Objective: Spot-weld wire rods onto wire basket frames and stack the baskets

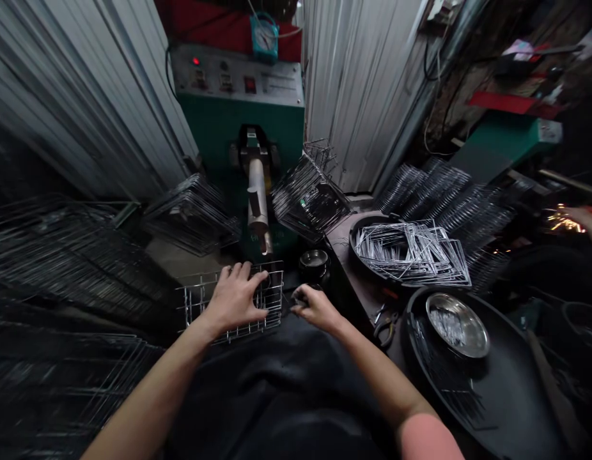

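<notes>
My left hand (236, 297) lies over a small wire basket (195, 303) of silvery crossed rods, thumb apart and fingers bent over its far side. Just right of the basket, my right hand (318, 308) is closed in a pinch; a small dark thing shows at its fingertips, too blurred to name. Beyond the basket, the pale arm and metal tip (266, 241) of a green machine (204, 118) point down towards it. A small round metal bowl (314, 258) stands behind my right hand.
Wire frames fill a black tray (356, 255) on the right. Near it are pliers (386, 329) and a steel bowl (478, 338) of short wires inside a large dark basin (516, 383). Wire racks (51, 255) crowd the left. Sparks fly by another person's hand (586, 220).
</notes>
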### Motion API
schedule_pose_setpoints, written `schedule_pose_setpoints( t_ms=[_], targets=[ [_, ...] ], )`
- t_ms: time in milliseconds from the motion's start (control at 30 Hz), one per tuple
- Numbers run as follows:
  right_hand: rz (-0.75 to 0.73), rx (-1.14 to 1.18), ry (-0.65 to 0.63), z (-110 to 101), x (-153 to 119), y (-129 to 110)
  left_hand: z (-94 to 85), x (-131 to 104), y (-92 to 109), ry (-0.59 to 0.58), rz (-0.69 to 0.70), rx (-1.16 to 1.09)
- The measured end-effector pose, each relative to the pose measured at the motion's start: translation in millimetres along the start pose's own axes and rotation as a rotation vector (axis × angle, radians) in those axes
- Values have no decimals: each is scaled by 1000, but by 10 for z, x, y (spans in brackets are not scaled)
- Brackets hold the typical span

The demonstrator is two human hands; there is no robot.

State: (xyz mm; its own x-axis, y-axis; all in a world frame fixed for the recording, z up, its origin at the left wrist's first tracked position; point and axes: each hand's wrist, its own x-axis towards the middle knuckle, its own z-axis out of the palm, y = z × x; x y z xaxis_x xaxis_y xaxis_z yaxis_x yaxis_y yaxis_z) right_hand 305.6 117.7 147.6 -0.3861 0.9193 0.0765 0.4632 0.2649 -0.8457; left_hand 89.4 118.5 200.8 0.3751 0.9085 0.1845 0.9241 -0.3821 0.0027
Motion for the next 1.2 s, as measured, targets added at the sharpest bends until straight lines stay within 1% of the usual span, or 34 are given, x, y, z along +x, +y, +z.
schedule_pose_setpoints(
  t_ms=[67,167,233,333,400,433,533,600,767,967,1100,1200],
  targets=[
    [13,49,36,121,198,-119,14,4,19,1,-2,-2],
    [22,244,100,326,330,-118,43,-8,-18,18,-15,-2],
    [-5,362,69,394,320,-71,57,-19,-63,31,-24,-6],
    [-91,423,-62,364,269,-9,61,-22,-125,23,-37,-21],
    [-173,387,-128,307,267,16,61,-12,-156,7,-44,-37],
    [-220,350,-138,285,280,25,63,-5,-170,2,-45,-47],
    [-348,214,-121,269,346,41,82,13,-211,-1,-52,-68],
    [-403,136,-111,289,386,44,101,18,-237,-3,-56,-66],
    [-440,34,-91,332,411,33,138,20,-300,-9,-41,-61],
    [-499,-8,3,373,401,39,166,23,-359,-12,-18,-73],
    [-510,-17,39,408,431,39,186,30,-403,4,-10,-99],
    [-503,-27,32,414,458,30,194,31,-423,21,-24,-99]
  ],
)
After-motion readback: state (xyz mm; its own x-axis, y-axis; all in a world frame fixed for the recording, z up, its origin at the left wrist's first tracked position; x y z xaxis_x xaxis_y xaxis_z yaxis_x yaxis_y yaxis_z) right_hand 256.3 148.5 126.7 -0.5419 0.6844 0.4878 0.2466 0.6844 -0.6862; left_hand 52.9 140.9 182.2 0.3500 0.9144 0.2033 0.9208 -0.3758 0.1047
